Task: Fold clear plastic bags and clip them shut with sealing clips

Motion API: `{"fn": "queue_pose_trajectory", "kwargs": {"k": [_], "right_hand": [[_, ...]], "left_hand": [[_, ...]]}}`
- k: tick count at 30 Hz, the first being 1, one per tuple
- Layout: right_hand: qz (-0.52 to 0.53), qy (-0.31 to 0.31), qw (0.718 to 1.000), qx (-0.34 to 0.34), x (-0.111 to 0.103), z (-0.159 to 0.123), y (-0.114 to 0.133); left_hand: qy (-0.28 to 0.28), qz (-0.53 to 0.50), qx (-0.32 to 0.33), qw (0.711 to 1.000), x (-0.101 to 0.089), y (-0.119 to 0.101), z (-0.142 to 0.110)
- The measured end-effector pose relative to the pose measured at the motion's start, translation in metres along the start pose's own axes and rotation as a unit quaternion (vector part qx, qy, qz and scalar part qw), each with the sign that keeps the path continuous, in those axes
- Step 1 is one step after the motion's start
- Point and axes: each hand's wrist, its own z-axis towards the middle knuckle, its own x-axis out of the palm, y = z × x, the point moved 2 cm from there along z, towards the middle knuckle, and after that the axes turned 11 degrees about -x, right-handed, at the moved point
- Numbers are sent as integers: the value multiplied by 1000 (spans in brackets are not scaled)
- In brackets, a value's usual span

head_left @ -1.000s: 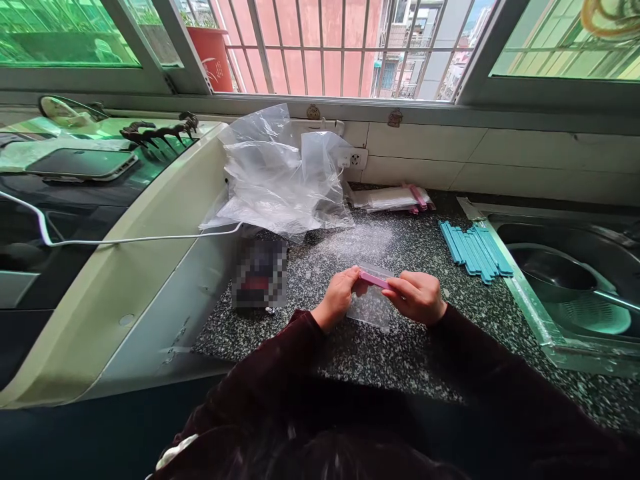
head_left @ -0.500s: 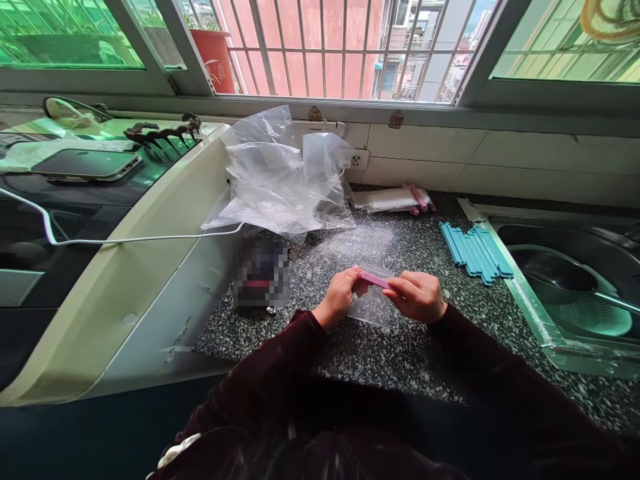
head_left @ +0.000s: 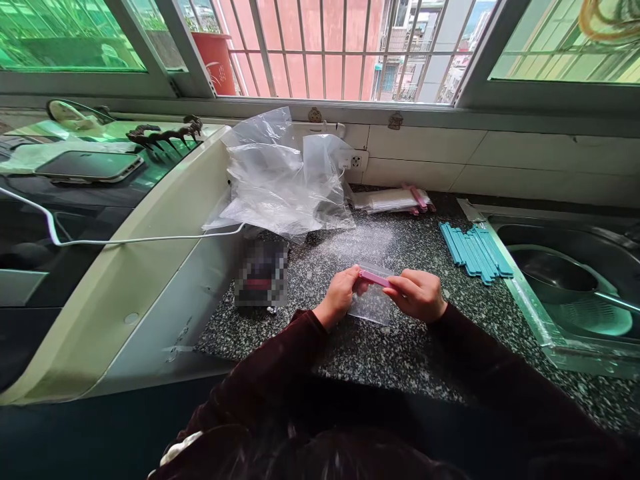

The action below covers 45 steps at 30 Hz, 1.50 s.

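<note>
Both hands hold a pink bag-sealing clip (head_left: 374, 278) level above the counter. My left hand (head_left: 344, 293) is closed on its left end, thumb on top. The fingers of my right hand (head_left: 416, 293) pinch the other end. A small clear plastic bag (head_left: 371, 311) hangs below the clip toward me, and a strip of clear plastic shows beyond it. To the right lies a bunch of blue sealing clips (head_left: 475, 252). At the back, pink clips (head_left: 418, 199) rest on a stack of flat clear bags (head_left: 385, 199).
A heap of clear plastic bags (head_left: 280, 180) lies at the back left, by a wall socket (head_left: 356, 161). A blurred dark object (head_left: 261, 273) sits left of my hands. The sink (head_left: 530, 327) holds a pan (head_left: 550, 270). A white cable (head_left: 165, 238) crosses the pale appliance (head_left: 150, 247).
Hands, clip and bag stay almost where they were. The view has shifted very slightly.
</note>
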Motion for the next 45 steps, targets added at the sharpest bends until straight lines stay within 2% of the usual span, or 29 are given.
{"fn": "queue_pose_trajectory", "kwargs": {"k": [13,28,45], "right_hand": [[10,-12,1000,16,0,1,-1],[44,-21,997,65,-4,4,0],[75,-43,992,87,-10,11,0]], "left_hand": [[-31,4,-20,999,0,0,3],[-27,-19,-25,999,-2,2,6],[-37,-20,-6,999,-3,-3,7]]}}
